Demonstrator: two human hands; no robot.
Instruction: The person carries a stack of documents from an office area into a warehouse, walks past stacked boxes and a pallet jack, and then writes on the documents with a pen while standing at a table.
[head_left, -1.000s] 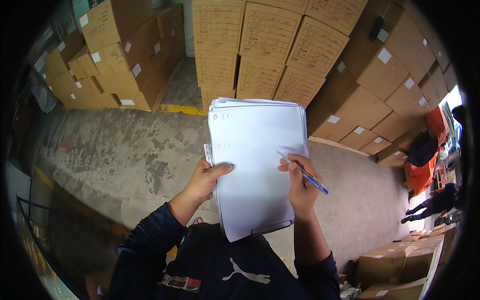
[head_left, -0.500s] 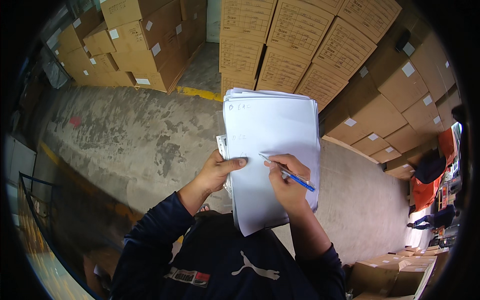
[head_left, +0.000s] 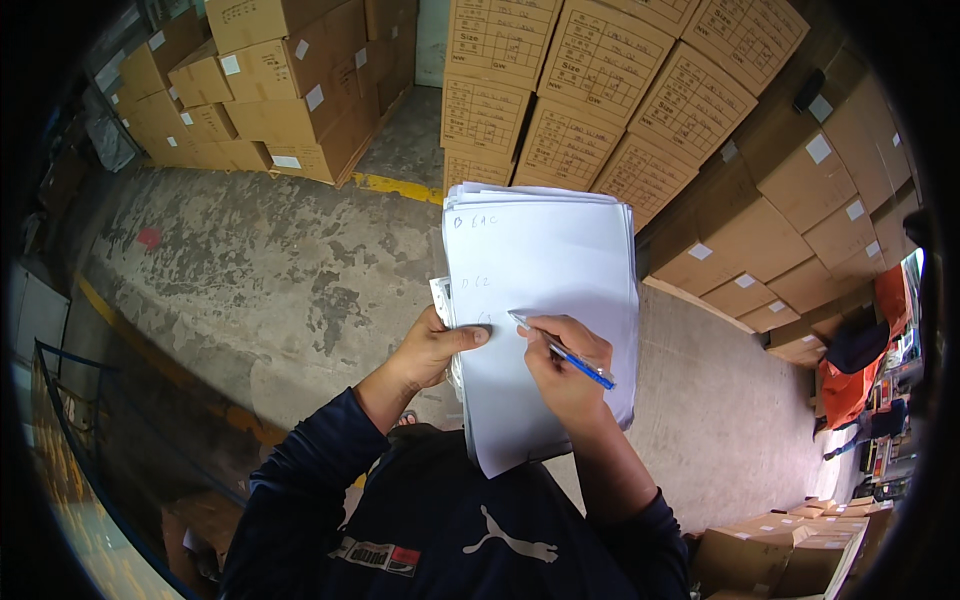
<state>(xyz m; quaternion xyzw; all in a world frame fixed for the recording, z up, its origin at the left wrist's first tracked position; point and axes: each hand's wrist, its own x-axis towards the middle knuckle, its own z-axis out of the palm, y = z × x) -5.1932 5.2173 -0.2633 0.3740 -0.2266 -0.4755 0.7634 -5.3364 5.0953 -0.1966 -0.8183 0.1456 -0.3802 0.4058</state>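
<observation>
A thick stack of white paper sheets (head_left: 545, 250) is held in front of my chest, with a few handwritten marks down the left side of its top sheet. My left hand (head_left: 432, 352) is closed on the stack's left edge, thumb on top and fingers hidden underneath. Pinched in my right hand (head_left: 568, 365) is a blue and clear pen (head_left: 585, 368), its tip at the paper just right of the lowest marks. The side of the right hand rests over the sheet.
Tall stacks of brown cartons (head_left: 600, 90) stand ahead, with more cartons (head_left: 290, 90) at the far left and along the right. Worn concrete floor (head_left: 250, 260) with yellow lines lies below. A blue metal rail (head_left: 75, 430) is at lower left. Another person (head_left: 885, 420) is at the far right.
The pen and my right hand have shifted slightly left and down over the paper. The other person at the far right has moved a little. My left hand keeps its grip.
</observation>
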